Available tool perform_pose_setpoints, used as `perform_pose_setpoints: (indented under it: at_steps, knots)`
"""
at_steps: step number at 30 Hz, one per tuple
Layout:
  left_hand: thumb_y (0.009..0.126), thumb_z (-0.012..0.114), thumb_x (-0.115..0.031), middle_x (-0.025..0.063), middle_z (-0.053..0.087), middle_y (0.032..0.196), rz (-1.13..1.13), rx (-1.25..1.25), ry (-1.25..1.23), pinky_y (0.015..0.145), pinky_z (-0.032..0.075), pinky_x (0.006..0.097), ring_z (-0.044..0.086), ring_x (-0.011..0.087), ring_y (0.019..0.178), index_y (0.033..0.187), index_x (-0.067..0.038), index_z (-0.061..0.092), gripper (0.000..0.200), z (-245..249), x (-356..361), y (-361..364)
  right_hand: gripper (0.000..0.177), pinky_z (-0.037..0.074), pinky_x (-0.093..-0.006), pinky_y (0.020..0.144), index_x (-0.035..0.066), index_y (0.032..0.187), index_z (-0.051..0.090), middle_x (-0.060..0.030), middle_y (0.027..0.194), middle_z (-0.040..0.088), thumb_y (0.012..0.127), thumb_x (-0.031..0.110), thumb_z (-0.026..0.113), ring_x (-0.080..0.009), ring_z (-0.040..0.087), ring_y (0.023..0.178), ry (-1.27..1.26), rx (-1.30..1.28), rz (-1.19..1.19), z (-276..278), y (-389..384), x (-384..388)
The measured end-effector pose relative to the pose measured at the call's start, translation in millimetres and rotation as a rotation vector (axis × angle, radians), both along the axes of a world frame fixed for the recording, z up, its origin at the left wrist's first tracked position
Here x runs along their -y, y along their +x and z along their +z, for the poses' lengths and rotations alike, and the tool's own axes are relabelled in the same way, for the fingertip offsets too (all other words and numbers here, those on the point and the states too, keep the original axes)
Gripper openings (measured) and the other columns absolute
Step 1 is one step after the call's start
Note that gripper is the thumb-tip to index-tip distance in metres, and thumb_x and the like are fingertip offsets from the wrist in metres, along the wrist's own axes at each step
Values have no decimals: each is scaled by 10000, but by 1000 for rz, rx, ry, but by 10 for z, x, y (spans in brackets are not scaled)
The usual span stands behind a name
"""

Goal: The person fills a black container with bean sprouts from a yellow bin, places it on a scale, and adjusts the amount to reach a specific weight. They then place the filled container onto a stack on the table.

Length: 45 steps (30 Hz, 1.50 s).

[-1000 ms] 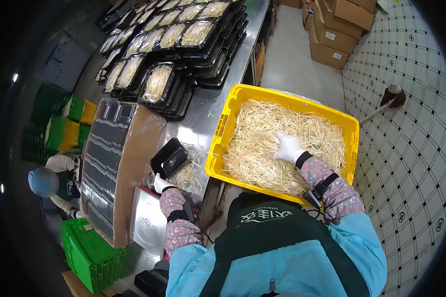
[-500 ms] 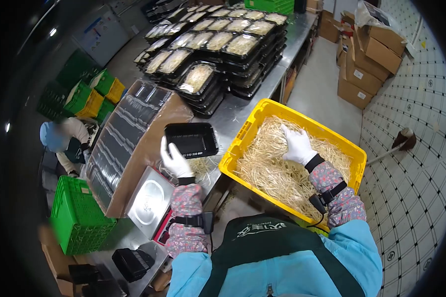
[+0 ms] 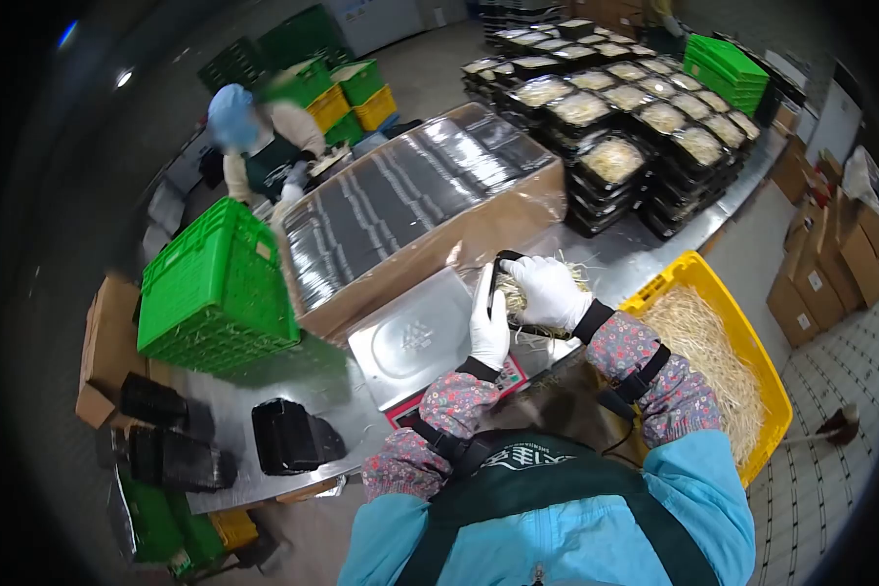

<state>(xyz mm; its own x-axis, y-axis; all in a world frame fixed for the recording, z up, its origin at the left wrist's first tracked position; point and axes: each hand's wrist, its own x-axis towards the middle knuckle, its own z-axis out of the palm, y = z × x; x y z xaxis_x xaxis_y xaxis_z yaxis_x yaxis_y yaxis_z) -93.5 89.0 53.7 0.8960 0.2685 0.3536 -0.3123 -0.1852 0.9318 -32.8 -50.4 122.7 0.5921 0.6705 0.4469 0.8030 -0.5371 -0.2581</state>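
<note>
My left hand (image 3: 489, 330), in a white glove, grips the near side of a black plastic tray (image 3: 505, 257), which is tipped on edge beside the scale. In the same tray, my right hand (image 3: 549, 295) is closed over a bunch of bean sprouts (image 3: 573, 272), some strands poking out past the fingers. Most of the tray is hidden behind both hands. Immediately left of them lies a flat metal weighing scale (image 3: 410, 337) with a red front panel. To the right stands a yellow crate (image 3: 774, 391) filled with more sprouts.
A long carton (image 3: 430, 259) of wrapped black trays sits behind the scale. Stacks of filled packs (image 3: 615, 161) occupy the table's far end. At left are a green crate (image 3: 215, 283), loose black trays (image 3: 293, 437) and a co-worker (image 3: 264, 156). Cardboard boxes (image 3: 830, 264) stand at right.
My right hand has come out of the yellow crate with sprouts and over to the tray. The tray, lying flat before, is now tilted in my left hand. The view has swung left.
</note>
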Motion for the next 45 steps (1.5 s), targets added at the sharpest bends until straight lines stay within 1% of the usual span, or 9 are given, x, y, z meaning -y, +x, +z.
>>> perform_pose_setpoints:
  at_steps: [5, 7, 9, 13, 19, 23, 30, 39, 45]
  knots:
    - [1037, 463, -215, 195, 388, 1523, 122, -210, -51, 1160, 274, 357, 376, 276, 1403, 1510, 12, 304, 548, -355, -1018, -320, 659, 515, -419, 838, 6, 1238, 562, -144, 956, 648, 629, 183, 738, -324, 638, 955, -169, -42, 238, -369, 118, -1136]
    - [967, 546, -271, 267, 304, 1539, 342, -346, 391, 1183, 240, 464, 271, 424, 1435, 1520, 16, 252, 689, -593, -1368, -325, 653, 500, -419, 835, 9, 1245, 560, -127, 923, 640, 645, 202, 734, -306, 639, 936, -263, 48, 312, -587, 134, -1400]
    - [936, 568, -255, 256, 293, 1548, 345, -8, 842, 1185, 239, 471, 234, 428, 1451, 1515, 28, 246, 721, -365, -1581, -407, 638, 495, -423, 808, 15, 1234, 565, -131, 929, 639, 664, 247, 731, -310, 634, 917, -291, 30, 306, -854, 101, -1620]
    - [941, 543, -286, 222, 380, 1508, 119, -158, 972, 1139, 327, 443, 368, 386, 1392, 1487, -21, 350, 637, -272, -1619, -323, 647, 480, -445, 880, 0, 1183, 577, -195, 1051, 627, 673, 353, 762, -352, 605, 989, -321, -62, 358, -894, 91, -1800]
    - [950, 522, -254, 181, 416, 1498, 183, -220, 991, 1102, 363, 457, 421, 368, 1357, 1455, -58, 424, 551, -372, -1596, -283, 873, 409, -447, 1047, -35, 1299, 523, -243, 1260, 546, 613, 399, 844, -407, 515, 1202, -84, -325, 509, -719, 420, -1376]
    - [953, 513, -236, 150, 438, 1490, 275, -215, 1022, 1112, 341, 476, 419, 362, 1360, 1422, -98, 480, 490, -436, -1545, -257, 868, 408, -428, 1060, 22, 1324, 553, -216, 1341, 500, 613, 423, 849, -371, 482, 1249, -501, -195, 337, -283, 628, -1004]
    - [947, 518, -213, 142, 502, 1439, 339, -243, 1046, 1093, 357, 463, 455, 363, 1328, 1391, -85, 513, 463, -411, -1459, -239, 152, 537, -465, 713, 28, 808, 682, -176, 773, 667, 734, 161, 679, -363, 678, 755, -339, -44, 244, -770, 662, -1076]
    - [955, 519, -211, 182, 490, 1439, 356, -279, 1035, 1100, 355, 456, 449, 368, 1332, 1387, -23, 496, 471, -400, -1445, -269, 177, 531, -431, 709, 31, 845, 715, -199, 782, 677, 777, 194, 698, -368, 668, 749, -127, -355, 213, -203, 1058, -539]
    - [953, 542, -117, 271, 483, 1399, 296, -208, 333, 1117, 337, 383, 447, 372, 1332, 1452, 11, 411, 532, -99, -1500, -377, 197, 464, -271, 523, -36, 814, 713, -32, 633, 640, 829, 154, 765, -92, 582, 560, 108, -846, -23, -268, 1334, 73]
